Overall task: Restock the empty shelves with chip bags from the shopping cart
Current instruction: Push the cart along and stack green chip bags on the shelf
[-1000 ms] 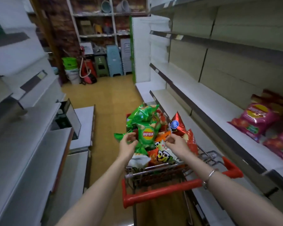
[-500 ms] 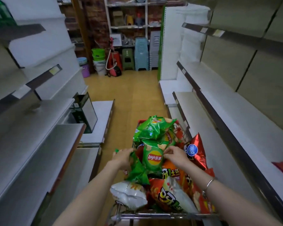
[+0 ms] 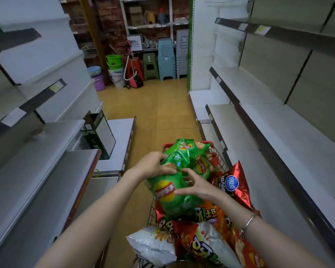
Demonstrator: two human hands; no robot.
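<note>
left hand (image 3: 155, 167) grips far end of glossy green foil chip bag (image 3: 170, 198), right hand (image 3: 198, 187) on its side, grip unclear. bag atop red wire shopping cart (image 3: 218, 157) pile. likely light, slippery, crushable; hold seams.

Carrier: shopping cart (image 3: 218, 160), a red-rimmed wire basket standing on the tan floor (image 3: 153, 113) in the aisle. It is loaded with a heap of chip bags: green bags (image 3: 184, 149) at the far end, a red foil bag (image 3: 233, 183) against the right wall, orange bags (image 3: 213, 213) in the middle, and a white bag (image 3: 153, 246) at the near left corner. The right shelves (image 3: 275, 151) run just beside the cart, pale boards with dark front rails; the left shelves (image 3: 37, 151) carry an open cardboard box (image 3: 100, 132) on a low board. At the far end of the floor, stacked buckets (image 3: 114, 62) and stacked plastic stools (image 3: 166, 59) stand near the back wall.
</note>
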